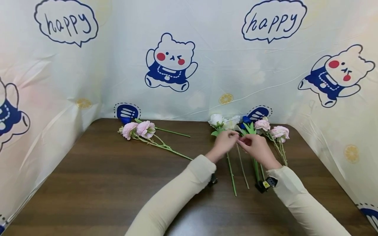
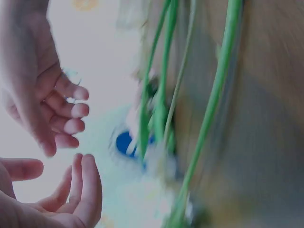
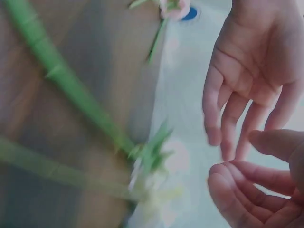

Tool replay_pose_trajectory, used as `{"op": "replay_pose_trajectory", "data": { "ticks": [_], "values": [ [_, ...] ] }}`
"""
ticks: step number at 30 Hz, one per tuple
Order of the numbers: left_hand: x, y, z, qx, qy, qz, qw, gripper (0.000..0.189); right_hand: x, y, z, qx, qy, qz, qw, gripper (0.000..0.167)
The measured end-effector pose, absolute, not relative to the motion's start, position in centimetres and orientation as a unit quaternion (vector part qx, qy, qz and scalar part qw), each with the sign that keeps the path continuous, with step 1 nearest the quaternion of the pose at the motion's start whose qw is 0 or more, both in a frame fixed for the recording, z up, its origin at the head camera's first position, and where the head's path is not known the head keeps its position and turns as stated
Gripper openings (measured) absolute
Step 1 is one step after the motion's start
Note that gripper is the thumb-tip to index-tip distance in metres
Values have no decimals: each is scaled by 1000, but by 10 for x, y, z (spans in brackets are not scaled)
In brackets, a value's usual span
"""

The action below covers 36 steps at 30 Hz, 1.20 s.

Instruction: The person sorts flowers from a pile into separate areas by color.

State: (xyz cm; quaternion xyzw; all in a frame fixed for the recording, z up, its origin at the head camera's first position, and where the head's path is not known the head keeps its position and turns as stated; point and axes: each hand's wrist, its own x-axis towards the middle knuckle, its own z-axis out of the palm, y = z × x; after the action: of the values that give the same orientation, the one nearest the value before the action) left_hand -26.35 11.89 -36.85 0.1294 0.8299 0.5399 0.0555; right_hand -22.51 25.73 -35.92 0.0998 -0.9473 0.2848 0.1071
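Observation:
My left hand point(image 1: 225, 141) and right hand point(image 1: 256, 147) are raised over the artificial flowers at the back right, fingertips close together. In the left wrist view, the fingers of the left hand point(image 2: 71, 199) bend loosely around nothing. The right hand point(image 3: 266, 185) likewise has loosely bent fingers with nothing between them in its wrist view. White flowers point(image 1: 217, 120) lie just beyond the left hand, their thin green stems point(image 1: 231, 173) running toward the front. Past the right hand are a blue flower point(image 1: 246, 120) and pink flowers point(image 1: 280, 132), partly hidden by it.
On the left of the brown table point(image 1: 97, 183) lie two pink blooms point(image 1: 146, 129) on a branched stem and a blue flower point(image 1: 126, 120). A printed cloth point(image 1: 218, 65) hangs behind the table and along its sides.

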Motion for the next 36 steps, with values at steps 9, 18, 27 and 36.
{"op": "replay_pose_trajectory", "data": {
  "ticks": [9, 18, 27, 36],
  "values": [
    [-274, -8, -356, 31, 749, 660, 50, 28, -257, 168, -350, 195, -934, 276, 118, 11],
    [-280, -107, -374, -88, 734, 671, 53, 41, -286, 83, -373, 232, -944, 232, 41, 10],
    [-273, -148, -393, -161, 705, 681, 114, 61, -303, 34, -411, 241, -956, 168, -24, 15],
    [-270, -157, -403, -187, 669, 707, 131, 69, -300, 13, -418, 240, -952, 188, -32, 9]
  ]
}}
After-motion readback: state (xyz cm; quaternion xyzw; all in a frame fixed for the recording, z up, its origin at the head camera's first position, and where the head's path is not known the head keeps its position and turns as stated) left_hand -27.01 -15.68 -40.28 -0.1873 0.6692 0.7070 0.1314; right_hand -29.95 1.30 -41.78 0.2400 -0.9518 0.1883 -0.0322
